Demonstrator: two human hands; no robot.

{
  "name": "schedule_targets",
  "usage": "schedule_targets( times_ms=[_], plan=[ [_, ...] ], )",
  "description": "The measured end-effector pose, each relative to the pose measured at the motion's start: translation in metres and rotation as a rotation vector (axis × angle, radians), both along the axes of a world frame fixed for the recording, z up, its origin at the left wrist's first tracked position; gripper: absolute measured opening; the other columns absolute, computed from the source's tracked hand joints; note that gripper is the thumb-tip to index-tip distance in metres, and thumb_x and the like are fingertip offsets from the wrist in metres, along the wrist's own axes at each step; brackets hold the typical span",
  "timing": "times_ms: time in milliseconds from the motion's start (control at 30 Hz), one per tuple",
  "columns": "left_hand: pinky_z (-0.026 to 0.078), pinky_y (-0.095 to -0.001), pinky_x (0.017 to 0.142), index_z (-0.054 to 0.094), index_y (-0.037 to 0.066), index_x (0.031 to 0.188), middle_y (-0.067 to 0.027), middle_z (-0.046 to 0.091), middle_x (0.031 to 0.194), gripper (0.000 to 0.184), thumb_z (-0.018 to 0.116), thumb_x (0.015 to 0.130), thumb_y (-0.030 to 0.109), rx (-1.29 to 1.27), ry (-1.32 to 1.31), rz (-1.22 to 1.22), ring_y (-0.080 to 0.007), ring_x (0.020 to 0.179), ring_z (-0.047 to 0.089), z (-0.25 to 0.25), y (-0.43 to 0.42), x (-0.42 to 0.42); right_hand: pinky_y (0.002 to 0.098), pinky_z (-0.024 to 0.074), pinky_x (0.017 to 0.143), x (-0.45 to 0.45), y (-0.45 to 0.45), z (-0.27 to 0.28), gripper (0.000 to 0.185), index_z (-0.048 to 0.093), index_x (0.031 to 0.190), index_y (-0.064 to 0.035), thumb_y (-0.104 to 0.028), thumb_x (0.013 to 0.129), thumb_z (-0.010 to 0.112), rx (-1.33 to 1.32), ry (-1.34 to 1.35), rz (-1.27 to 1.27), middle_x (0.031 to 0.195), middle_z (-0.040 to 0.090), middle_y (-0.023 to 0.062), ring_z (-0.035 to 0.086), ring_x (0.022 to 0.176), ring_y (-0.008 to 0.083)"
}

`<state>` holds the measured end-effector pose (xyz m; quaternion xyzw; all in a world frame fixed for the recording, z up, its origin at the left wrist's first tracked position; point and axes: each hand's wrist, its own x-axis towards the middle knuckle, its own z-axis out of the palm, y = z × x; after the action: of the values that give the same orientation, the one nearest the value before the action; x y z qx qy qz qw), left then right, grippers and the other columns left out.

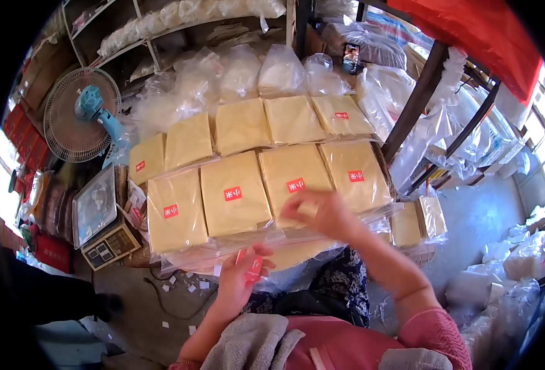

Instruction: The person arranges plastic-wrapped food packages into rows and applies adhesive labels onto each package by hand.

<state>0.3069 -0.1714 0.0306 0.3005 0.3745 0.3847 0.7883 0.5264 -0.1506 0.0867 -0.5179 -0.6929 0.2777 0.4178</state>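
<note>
My left hand (238,283) is closed around a small stack of red labels (249,266) in front of the packages. My right hand (322,213) is over the lower part of a tan package (272,169) in the near row, just below its red label (296,185). Its fingers are bent and apart, with nothing visible between them; whether they touch the wrap cannot be told. Beside it lie other clear-wrapped packages with red labels (232,193) (356,176). In the far row, some wrapped packages (240,126) show no label.
Bulging clear plastic bags (282,71) stand behind the packages. At left are a fan (82,114) and a cardboard box (111,246) with a tray (95,206). A dark post (415,102) rises at right. Paper scraps (191,288) lie on the floor; a dark-clothed leg (50,290) is at left.
</note>
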Motion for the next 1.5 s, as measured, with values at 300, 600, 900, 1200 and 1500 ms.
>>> schedule_targets(
  times_ms=[300,600,900,1200,1500],
  plan=[
    [0.046,-0.0223,0.066,0.039,-0.003,0.127,-0.0169,0.056,0.112,0.042,0.047,0.092,0.017,0.054,-0.091,-0.109,-0.0185,0.096,0.058,-0.006,-0.005,0.014,0.031,0.0469,0.067,-0.052,-0.048,-0.031,0.031,0.06,0.09,-0.0042,-0.017,0.066,0.075,0.047,-0.092,0.034,0.08,0.06,0.0095,0.059,0.075,0.0216],
    [0.045,-0.022,0.065,0.041,-0.003,0.126,-0.0096,0.059,0.104,0.045,0.046,0.092,0.025,-0.045,-0.212,-0.096,-0.0128,0.085,0.057,-0.003,-0.008,0.021,0.0228,0.0459,0.055,-0.055,-0.054,-0.043,0.014,0.059,0.078,0.0005,-0.003,0.071,0.07,-0.287,0.371,-0.014,0.069,0.06,0.0049,0.057,0.061,0.0083],
    [0.046,-0.0354,0.088,0.04,-0.007,0.123,-0.0164,0.053,0.116,0.043,0.04,0.094,0.025,0.029,-0.25,-0.055,-0.0243,0.105,0.054,-0.01,-0.012,0.026,0.0246,0.0547,0.055,-0.053,-0.053,-0.043,0.009,0.061,0.084,0.0059,-0.002,0.08,0.062,-0.427,0.534,-0.092,0.075,0.062,0.0075,0.06,0.067,0.0122],
    [0.048,-0.024,0.061,0.055,-0.002,0.098,-0.009,0.062,0.084,0.025,0.053,0.09,0.021,0.284,0.153,-0.022,-0.0128,0.069,0.06,0.001,-0.007,0.013,0.0182,0.0434,0.058,-0.043,-0.047,-0.037,0.022,0.057,0.104,0.0024,-0.005,0.083,0.06,-0.287,0.645,-0.075,0.073,0.06,0.0018,0.053,0.064,0.0045],
    [0.045,-0.0204,0.055,0.057,-0.001,0.089,-0.0067,0.062,0.077,0.013,0.055,0.087,0.012,0.381,0.242,-0.076,-0.0093,0.064,0.057,0.017,-0.008,0.011,0.0197,0.0462,0.059,-0.042,-0.047,-0.037,0.025,0.057,0.107,0.003,-0.006,0.084,0.06,-0.339,0.76,-0.034,0.073,0.059,0.0016,0.054,0.064,0.0056]
  ],
)
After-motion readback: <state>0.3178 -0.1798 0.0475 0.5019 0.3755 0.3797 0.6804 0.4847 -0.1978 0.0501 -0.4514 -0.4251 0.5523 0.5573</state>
